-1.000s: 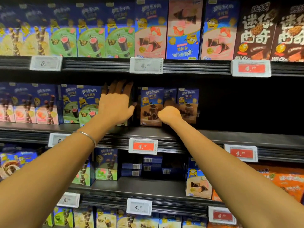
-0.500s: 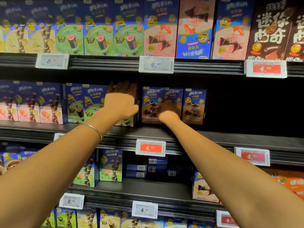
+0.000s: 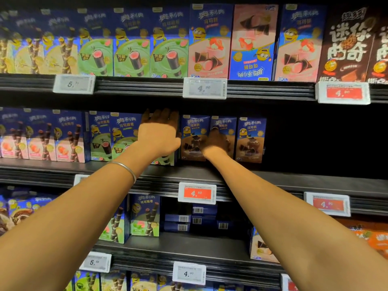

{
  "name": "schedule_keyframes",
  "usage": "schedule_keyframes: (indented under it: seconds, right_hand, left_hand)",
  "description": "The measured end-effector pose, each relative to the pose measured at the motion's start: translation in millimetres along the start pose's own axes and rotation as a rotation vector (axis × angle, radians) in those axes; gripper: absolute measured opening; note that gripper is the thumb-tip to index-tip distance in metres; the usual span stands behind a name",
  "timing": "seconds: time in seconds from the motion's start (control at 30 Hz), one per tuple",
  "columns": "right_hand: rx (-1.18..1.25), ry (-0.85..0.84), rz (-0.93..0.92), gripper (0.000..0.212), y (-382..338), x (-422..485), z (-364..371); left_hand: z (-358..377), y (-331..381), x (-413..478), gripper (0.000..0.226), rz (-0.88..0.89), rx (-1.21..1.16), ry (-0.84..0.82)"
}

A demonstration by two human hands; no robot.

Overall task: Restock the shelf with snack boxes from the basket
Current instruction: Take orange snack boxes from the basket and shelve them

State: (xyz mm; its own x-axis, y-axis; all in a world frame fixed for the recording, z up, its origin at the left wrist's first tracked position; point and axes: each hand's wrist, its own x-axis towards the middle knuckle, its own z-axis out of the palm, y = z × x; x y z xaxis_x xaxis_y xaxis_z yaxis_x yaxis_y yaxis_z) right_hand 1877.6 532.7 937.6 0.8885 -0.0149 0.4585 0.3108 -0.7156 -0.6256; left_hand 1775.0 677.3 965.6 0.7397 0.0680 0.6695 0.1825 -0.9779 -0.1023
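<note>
Change: Right hand [image 3: 215,142] was a fist at the shelf edge and has since reached in among the brown boxes [image 3: 251,139]. Left hand [image 3: 159,135] stays on the green box [image 3: 165,161].
Left hand: fingers straight and together, laid flat over the upper front of the green box, with nothing gripped.
Right hand: in shadow against the front of the middle brown box [image 3: 223,124]. Whether the fingers grip it cannot be made out.
Brown boxes: three stand upright side by side on the middle shelf [image 3: 294,179], just right of the green box.
Green box: upright at the right end of its row, touching the leftmost brown box.
Bracelet [image 3: 126,168]: on the left wrist.
Price tag [image 3: 197,193]: red, on the shelf edge below the hands.
</note>
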Motion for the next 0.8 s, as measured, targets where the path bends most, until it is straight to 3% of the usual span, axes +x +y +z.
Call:
schedule_keyframes:
  seconds: [0.27, 0.37, 0.47, 0.53, 0.6, 0.67, 0.8]
  right_hand:
    - [0.045, -0.087, 0.041, 0.05, 9.1, -1.4, -13.1]
    - [0.253, -0.127, 0.097, 0.051, 15.2, -11.5, -23.8]
    - [0.596, -0.091, 0.19, 0.028, 16.2, -35.0, -39.1]
    - [0.756, -0.078, 0.207, 0.026, 14.8, -52.0, -53.4]
    - [0.846, -0.074, 0.177, 0.032, 14.2, -77.6, -69.3]
    - [0.913, -0.047, 0.103, 0.016, 18.3, -115.0, -82.1]
    - [1.009, 0.061, -0.027, 0.029, 51.1, -212.4, -82.7]
  left_hand:
    - [-1.1, -5.5, 1.6, 0.087, 0.036, -0.05, 0.005]
    - [-8.8, -7.7, -2.0, 0.092, 0.064, -0.104, 0.02]
    - [-20.9, -4.2, -16.6, 0.075, 0.008, -0.204, 0.061]
    - [-24.6, -1.8, -33.6, 0.058, -0.039, -0.332, 0.121]
    - [-23.9, -0.2, -62.1, 0.062, -0.01, -0.539, 0.186]
    - [-21.6, -0.3, -98.5, 0.066, 0.023, -0.759, 0.26]
    - [7.9, 0.3, -193.6, 0.05, 0.09, -1.094, 0.432]
